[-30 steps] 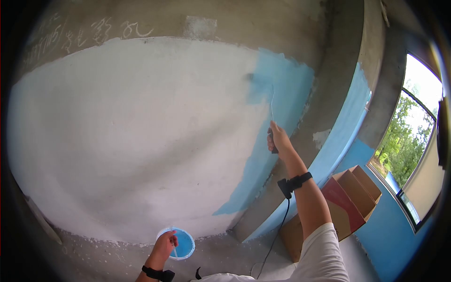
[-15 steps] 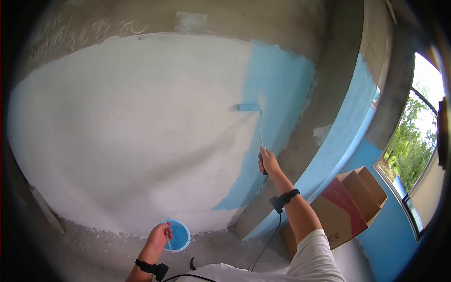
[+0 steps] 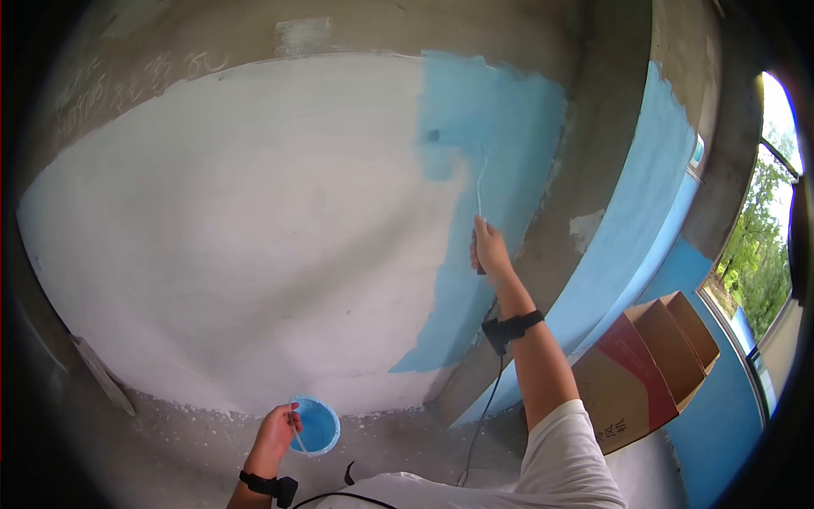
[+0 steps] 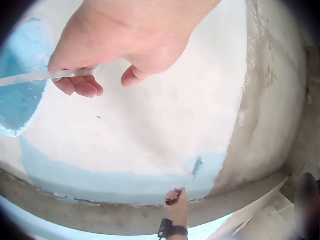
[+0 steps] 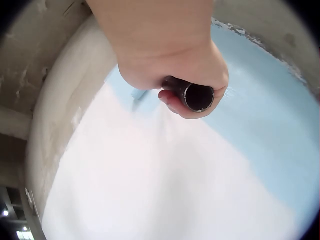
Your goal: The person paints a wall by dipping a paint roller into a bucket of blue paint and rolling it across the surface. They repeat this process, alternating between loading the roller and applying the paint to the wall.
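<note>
the right hand has its fingers wrapped round the black grip of a roller, whose head is near the upper left of the blue paint on the wall. it seems to touch there, though it blends into the blue. the left hand curls its fingers round the pale handle of a pail, blue inside. a box is at the right, below the window.
</note>
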`<state>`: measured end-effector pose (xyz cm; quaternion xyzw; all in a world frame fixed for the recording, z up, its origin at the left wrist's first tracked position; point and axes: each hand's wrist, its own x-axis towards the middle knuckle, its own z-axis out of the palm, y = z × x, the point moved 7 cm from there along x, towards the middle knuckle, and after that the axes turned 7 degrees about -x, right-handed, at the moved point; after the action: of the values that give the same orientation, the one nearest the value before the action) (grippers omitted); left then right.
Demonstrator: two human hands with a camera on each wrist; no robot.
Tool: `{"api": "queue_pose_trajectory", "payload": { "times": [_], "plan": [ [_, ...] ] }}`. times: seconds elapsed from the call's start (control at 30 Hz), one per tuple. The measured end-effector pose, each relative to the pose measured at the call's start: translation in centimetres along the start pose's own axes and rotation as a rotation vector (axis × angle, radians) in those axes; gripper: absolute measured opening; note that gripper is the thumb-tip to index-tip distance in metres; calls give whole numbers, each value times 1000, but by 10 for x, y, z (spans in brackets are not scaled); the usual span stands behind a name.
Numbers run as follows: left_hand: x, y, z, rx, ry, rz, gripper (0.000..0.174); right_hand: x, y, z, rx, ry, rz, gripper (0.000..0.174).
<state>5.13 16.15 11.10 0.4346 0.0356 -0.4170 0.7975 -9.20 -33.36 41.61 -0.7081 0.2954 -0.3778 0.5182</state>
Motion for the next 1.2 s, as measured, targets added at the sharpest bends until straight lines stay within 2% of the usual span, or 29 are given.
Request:
{"api": "queue_pose_trajectory", "payload": {
  "times": [0.17, 0.27, 0.43, 0.5, 0.6, 0.73, 0.83, 0.87, 0.97, 1.2],
  "plan": [
    [-9, -10, 12, 10, 7, -43, 27, -30, 79, 13, -4, -23, 111, 41],
    [-7, -17, 19, 21, -17, -69, 27, -39, 89, 14, 67, -64, 152, 41],
    [-2, -23, 33, 58, -64, -98, 25, -32, 37, 8, 99, -73, 118, 41],
    [1, -27, 37, 72, -81, -105, 25, -18, 4, 0, 80, -55, 17, 41],
    [6, -34, 37, 86, -80, -123, 25, -7, -15, -9, 77, -43, 38, 42],
    [9, -40, 30, 79, -93, -136, 24, -18, 50, 6, 3, -3, 77, 44],
    [8, -45, 27, 71, -97, -127, 25, -42, 103, 15, 2, -21, 140, 43],
    [7, -46, 25, 66, -85, -115, 26, -49, 116, 18, 85, -79, 177, 42],
    [0, -46, 26, 77, -67, -148, 27, -61, 114, 20, 205, -151, 266, 40],
    [-4, -46, 19, 63, -55, -120, 27, -35, 28, -4, 120, -114, 34, 38]
  ]
}}
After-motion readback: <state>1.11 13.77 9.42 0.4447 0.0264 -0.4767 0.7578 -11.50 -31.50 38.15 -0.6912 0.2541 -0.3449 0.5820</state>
